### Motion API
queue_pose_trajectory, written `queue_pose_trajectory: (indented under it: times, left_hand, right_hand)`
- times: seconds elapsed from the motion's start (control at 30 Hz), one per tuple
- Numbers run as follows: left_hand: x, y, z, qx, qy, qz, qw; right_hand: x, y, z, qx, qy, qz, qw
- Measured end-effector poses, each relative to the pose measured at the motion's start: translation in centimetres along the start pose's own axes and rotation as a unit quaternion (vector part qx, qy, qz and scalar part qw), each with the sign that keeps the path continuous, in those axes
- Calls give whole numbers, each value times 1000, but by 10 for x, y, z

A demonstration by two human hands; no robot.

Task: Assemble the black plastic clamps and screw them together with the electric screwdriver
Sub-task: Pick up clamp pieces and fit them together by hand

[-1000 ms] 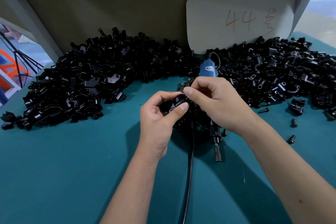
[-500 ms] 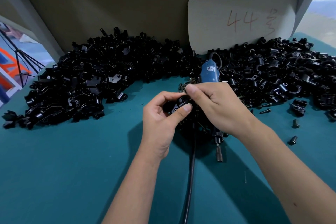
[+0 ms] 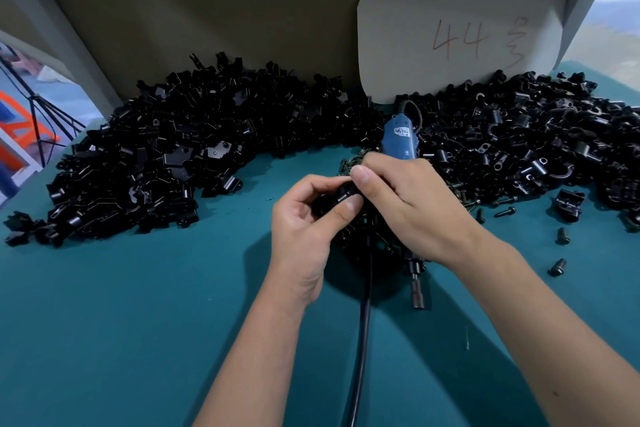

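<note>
Just in front of the blue electric screwdriver (image 3: 398,142), the left hand (image 3: 304,229) pinches a small black plastic clamp (image 3: 337,199). The right hand (image 3: 412,204) grips it from above with curled fingers.

A factory assembly bench, by the look of it: a teal work mat (image 3: 121,340), big heaps of identical black plastic parts (image 3: 180,152) along the back, loose screws (image 3: 561,236), a blue electric screwdriver (image 3: 400,140) and a card marked "44" (image 3: 460,35) propped behind.

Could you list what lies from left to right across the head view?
Left heap of black clamp parts → left hand → right hand → loose screws on the teal table.
</note>
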State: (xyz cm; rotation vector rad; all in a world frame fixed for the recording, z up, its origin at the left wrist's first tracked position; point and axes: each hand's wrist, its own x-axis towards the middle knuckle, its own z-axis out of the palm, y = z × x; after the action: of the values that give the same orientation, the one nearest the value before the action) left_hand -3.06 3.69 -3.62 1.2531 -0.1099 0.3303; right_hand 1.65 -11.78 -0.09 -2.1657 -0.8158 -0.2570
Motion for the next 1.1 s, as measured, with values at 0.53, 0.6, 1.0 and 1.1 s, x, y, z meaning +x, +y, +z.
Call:
queue_pose_trajectory:
  times: [0.53, 0.6, 1.0, 1.1]
  left_hand:
    - [3, 1, -5, -1, 5, 1, 1000]
    - [3, 0, -4, 23, 10, 17, 1000]
    - [2, 3, 2, -88, 10, -105, 990]
    - [3, 5, 2, -98, -7, -121, 988]
  right_hand:
    - [3, -23, 4, 9, -4, 107, 994]
    - [4, -22, 6, 10, -4, 141, 990]
    - [-2, -15, 12, -36, 48, 6, 998]
    - [-3, -12, 12, -35, 62, -24, 997]
